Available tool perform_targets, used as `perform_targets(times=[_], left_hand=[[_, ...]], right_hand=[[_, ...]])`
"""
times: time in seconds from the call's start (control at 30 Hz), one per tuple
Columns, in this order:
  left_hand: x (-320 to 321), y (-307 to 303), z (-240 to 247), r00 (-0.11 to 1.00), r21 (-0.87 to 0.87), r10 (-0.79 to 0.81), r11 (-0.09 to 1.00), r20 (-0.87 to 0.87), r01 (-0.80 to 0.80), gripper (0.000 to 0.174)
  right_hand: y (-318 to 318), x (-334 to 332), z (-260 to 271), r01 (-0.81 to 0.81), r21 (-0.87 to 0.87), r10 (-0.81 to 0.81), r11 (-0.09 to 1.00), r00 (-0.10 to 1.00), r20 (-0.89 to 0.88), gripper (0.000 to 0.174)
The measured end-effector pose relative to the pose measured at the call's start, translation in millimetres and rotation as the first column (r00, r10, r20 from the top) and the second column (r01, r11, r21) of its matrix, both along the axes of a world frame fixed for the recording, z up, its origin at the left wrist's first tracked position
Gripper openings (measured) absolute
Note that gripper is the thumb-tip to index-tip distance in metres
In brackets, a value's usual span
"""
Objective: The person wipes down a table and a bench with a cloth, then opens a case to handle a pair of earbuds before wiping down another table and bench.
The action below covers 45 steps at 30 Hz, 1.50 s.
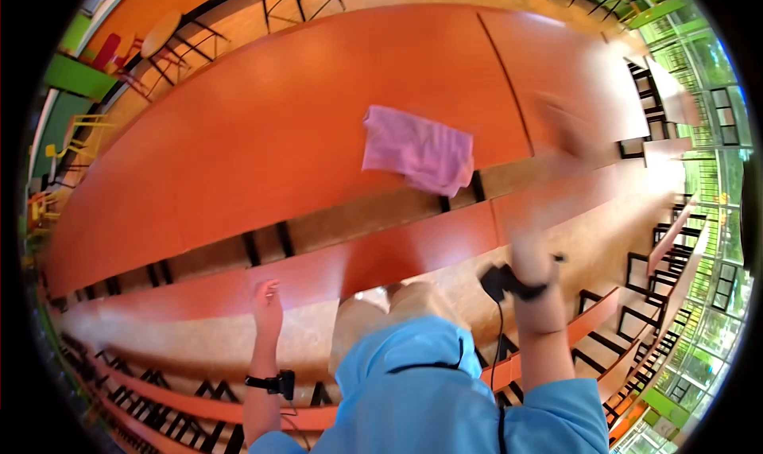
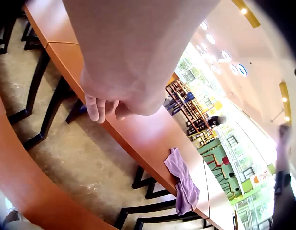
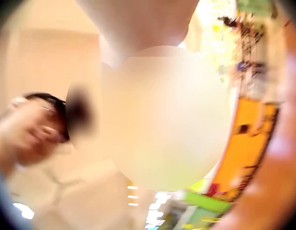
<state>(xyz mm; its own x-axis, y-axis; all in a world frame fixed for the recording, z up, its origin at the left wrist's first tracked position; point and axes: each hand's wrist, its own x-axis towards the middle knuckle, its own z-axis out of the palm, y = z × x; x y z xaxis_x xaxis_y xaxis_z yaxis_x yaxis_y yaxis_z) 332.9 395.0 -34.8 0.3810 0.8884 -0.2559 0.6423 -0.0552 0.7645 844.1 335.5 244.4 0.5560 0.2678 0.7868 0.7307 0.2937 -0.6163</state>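
A crumpled lavender cloth (image 1: 417, 150) lies on the orange tabletop (image 1: 262, 120), one end hanging over the near edge. In the left wrist view the same cloth (image 2: 182, 182) drapes down past that edge. My left hand (image 1: 268, 295) hangs over the near bench, away from the cloth, its fingers loosely curled around nothing; the left wrist view shows these fingers (image 2: 101, 109) bent downward. To the right of the cloth, my right hand (image 1: 566, 128) is raised and strongly blurred, so I cannot tell how its fingers lie. Both wrists carry black straps.
A long orange bench (image 1: 381, 251) runs between my legs and the table. More benches (image 1: 596, 319) with black legs stand to the right and behind. Stools (image 1: 163, 36) line the far side, and large windows (image 1: 719, 136) are on the right.
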Motion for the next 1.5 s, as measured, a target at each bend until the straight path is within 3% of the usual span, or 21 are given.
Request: perform_targets(times=[0.07, 0.1, 0.13, 0.17, 0.23, 0.33, 0.43, 0.53, 0.63, 0.77, 0.9, 1.0, 1.2, 1.33, 1.5], left_hand=[[52, 35, 26, 0.997, 0.046, 0.027, 0.999, -0.066, -0.024, 0.030], [74, 49, 27, 0.999, 0.023, 0.041, 0.999, 0.002, -0.041, 0.029], [89, 64, 13, 0.999, 0.092, 0.010, 0.996, -0.044, -0.006, 0.029], [103, 80, -5, 0.995, 0.162, -0.019, 0.986, -0.094, 0.035, 0.029], [138, 113, -24, 0.985, 0.270, -0.048, 0.958, -0.164, 0.092, 0.028], [192, 164, -51, 0.973, 0.240, -0.040, 0.966, -0.226, 0.095, 0.037], [252, 216, -87, 0.952, 0.334, -0.048, 0.930, -0.301, 0.152, 0.050], [324, 245, -86, 0.872, 0.345, 0.067, 0.931, -0.485, 0.121, 0.063], [373, 269, -102, 0.825, 0.376, 0.118, 0.919, -0.552, 0.121, 0.065], [397, 276, -103, 0.773, 0.385, 0.220, 0.922, -0.595, 0.034, 0.062], [398, 277, -107, 0.746, 0.382, 0.217, 0.923, -0.630, 0.054, 0.061], [400, 279, -107, 0.731, 0.386, 0.218, 0.920, -0.646, 0.066, 0.060], [400, 276, -109, 0.738, 0.397, 0.241, 0.917, -0.631, 0.041, 0.060], [400, 277, -112, 0.722, 0.424, 0.265, 0.904, -0.639, 0.044, 0.059], [396, 276, -117, 0.725, 0.451, 0.277, 0.891, -0.630, 0.052, 0.060]], right_hand=[[25, 37, -121, 0.024, -0.487, -0.003, 0.873, 0.999, 0.044, 0.045], [26, 44, -178, 0.032, -0.677, 0.024, 0.735, 0.997, 0.073, 0.054], [27, 45, -228, 0.081, -0.820, 0.057, 0.566, 0.989, 0.137, 0.057], [25, 45, -272, 0.142, -0.917, 0.097, 0.373, 0.977, 0.190, 0.061], [12, 38, -333, 0.217, -0.961, 0.192, 0.173, 0.949, 0.249, 0.067], [21, 25, -357, 0.262, -0.936, 0.050, 0.237, 0.958, 0.281, 0.071], [22, 33, -360, 0.266, -0.937, 0.081, 0.225, 0.953, 0.290, 0.073], [21, 36, -365, 0.298, -0.937, 0.089, 0.180, 0.944, 0.317, 0.074], [22, 40, -369, 0.283, -0.946, 0.106, 0.156, 0.948, 0.301, 0.076], [20, 42, -377, 0.243, -0.957, 0.104, 0.158, 0.960, 0.261, 0.080], [34, 40, -358, 0.156, -0.988, 0.109, -0.016, 0.982, 0.153, 0.078], [51, 56, -354, 0.128, -0.991, 0.189, -0.036, 0.975, 0.119, 0.076], [129, 160, -354, 0.019, -0.994, 0.454, 0.106, 0.889, 0.066, 0.074], [186, 237, -361, 0.127, -0.969, 0.270, 0.213, 0.945, 0.183, 0.071], [236, 311, -372, 0.237, -0.931, 0.243, 0.278, 0.920, 0.307, 0.070]])
